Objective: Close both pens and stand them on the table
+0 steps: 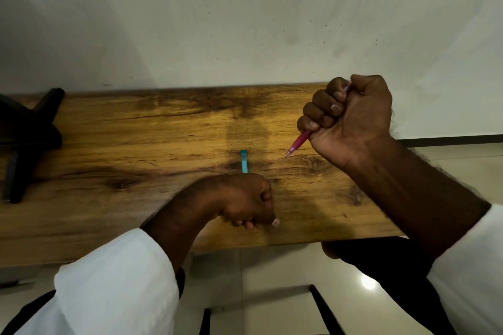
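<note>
The pink pen (299, 141) was clamped in the right hand (351, 119), all four fingers (321, 108) curled tight round its barrel and the thumb folded over the top. Its tip pointed down and to the left, just above the bench (136, 144), and a short length of its upper end showed between the knuckles. The hand was raised above the right part of the bench, close to the far edge.

Left of the pen tip and a little nearer the person, a teal pen (244, 161) rose from the left hand (245, 201). That hand rested on the bench near its front edge, its fingers closed round the teal pen's lower part, which the hand hid. A small pale end (275, 222) poked out beneath the fist; what it belonged to could not be told. The two hands were well apart, with bare wood between them.

At the far left end of the bench stood a black stand (30, 141) with splayed legs, well away from both pens. Behind the bench rose a pale, speckled wall (245, 21). White sleeves (117, 285) covered both forearms.
</note>
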